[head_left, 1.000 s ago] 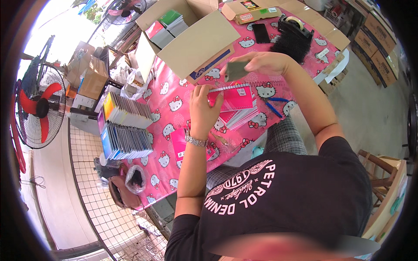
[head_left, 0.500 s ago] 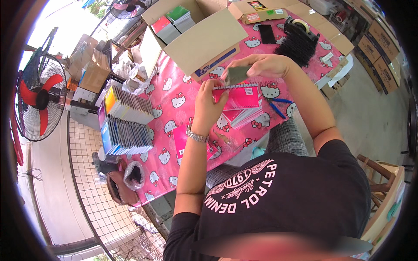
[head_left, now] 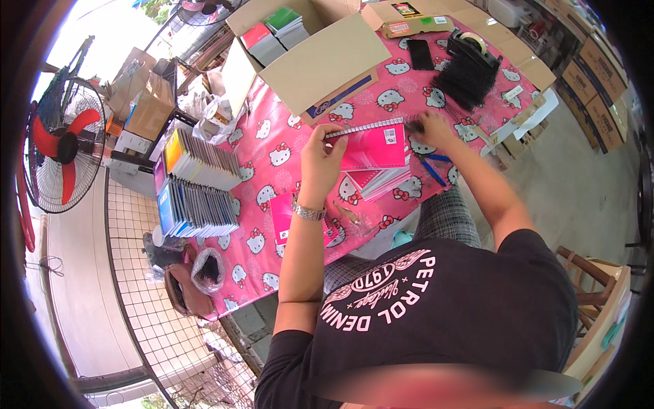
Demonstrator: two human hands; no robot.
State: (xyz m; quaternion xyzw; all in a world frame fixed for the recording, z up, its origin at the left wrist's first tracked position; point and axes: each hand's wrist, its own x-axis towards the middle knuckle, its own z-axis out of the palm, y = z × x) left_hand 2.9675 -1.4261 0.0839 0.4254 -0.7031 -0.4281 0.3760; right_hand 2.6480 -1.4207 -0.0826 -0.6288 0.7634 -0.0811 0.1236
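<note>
A pink notebook [head_left: 375, 148] with a row of binding loops along its far edge lies over a small stack of pink notebooks [head_left: 388, 185]. My left hand [head_left: 321, 160] grips its left end, thumb on the cover and fingers at the binding. At the right end of the binding is my right hand [head_left: 436, 131], its fingers closed around something dark and blurred that I cannot make out. Blue-handled pliers [head_left: 436, 170] lie just below that hand. Another pink notebook [head_left: 283, 211] lies partly under my left forearm.
An open carton [head_left: 323, 68] holding notebooks stands at the far side. Stacked notebooks [head_left: 201, 211] line the left. Black binding wires [head_left: 466, 82], a tape dispenser [head_left: 470, 48] and a phone [head_left: 419, 54] are at far right. A fan [head_left: 67, 145] stands left; a plastic bag [head_left: 208, 270] sits near the edge.
My right hand has moved right and slightly down from above the notebook to its right end. The grey-green block it held no longer shows clearly. My left hand stays on the notebook.
</note>
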